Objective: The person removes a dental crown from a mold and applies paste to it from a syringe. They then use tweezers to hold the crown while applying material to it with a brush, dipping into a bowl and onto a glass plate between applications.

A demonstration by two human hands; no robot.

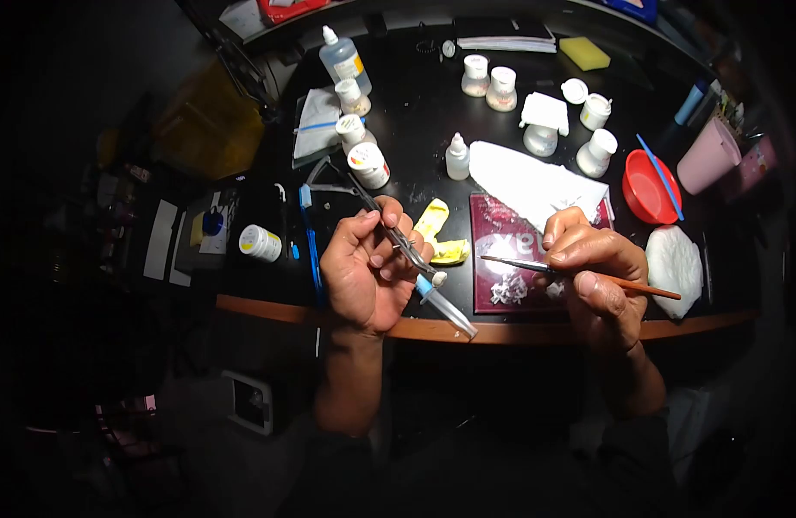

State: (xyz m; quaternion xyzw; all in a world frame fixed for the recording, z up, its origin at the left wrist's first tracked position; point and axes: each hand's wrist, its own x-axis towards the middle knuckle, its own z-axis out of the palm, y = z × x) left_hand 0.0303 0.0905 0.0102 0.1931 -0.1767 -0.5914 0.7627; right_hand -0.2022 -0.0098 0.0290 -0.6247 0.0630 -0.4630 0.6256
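Right grip [592, 268], brush [579, 274] level, tip leftward

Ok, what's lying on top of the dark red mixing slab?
On the dark red slab sit small white paste dabs. A white tissue drapes its far edge, and the right hand, holding a brush, hides the right part, so the printed lettering stays mostly covered.

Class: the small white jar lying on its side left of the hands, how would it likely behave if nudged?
The white jar lies on its round side, so it would probably roll. It looks small, likely light. Its smooth wall may slip on the dark table.
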